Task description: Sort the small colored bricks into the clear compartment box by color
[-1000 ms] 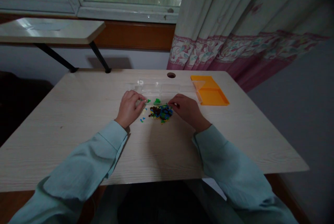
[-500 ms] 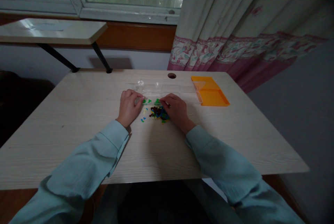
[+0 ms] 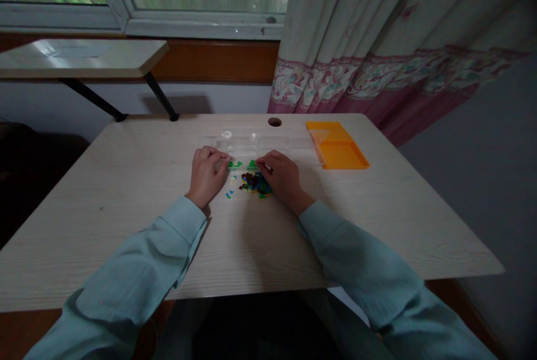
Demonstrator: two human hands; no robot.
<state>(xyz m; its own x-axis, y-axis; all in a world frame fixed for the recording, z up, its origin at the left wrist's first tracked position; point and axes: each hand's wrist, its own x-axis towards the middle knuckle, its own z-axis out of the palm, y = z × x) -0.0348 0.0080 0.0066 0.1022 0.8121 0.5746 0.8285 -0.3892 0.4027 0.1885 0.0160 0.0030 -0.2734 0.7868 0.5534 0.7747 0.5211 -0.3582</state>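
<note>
My left hand (image 3: 205, 177) rests at the left front part of a clear compartment tray (image 3: 274, 141), thumb and forefinger pinched beside small green pieces (image 3: 237, 164). Whatever is in that pinch is too small to name. My right hand (image 3: 284, 178) is closed, its fingertips by another green piece (image 3: 251, 164) at the tray's front edge. A dark brown bit shows among its fingers, but I cannot tell whether it is gripped. Below the fingers lies a pile of tiny brown, blue, green and yellow plastic pieces (image 3: 254, 182), partly hidden by my right hand.
An orange shallow tray (image 3: 342, 150) lies to the right, touching or overlapped by the clear tray's end. A few loose pieces (image 3: 229, 194) are scattered left of the pile. Behind are a round hole (image 3: 274, 122) in the tabletop and a raised shelf (image 3: 142, 60) on black legs.
The view has tilted and shifted slightly. Both hands keep nearly the same place and pinched pose by the clear tray; the pile looks unchanged.
</note>
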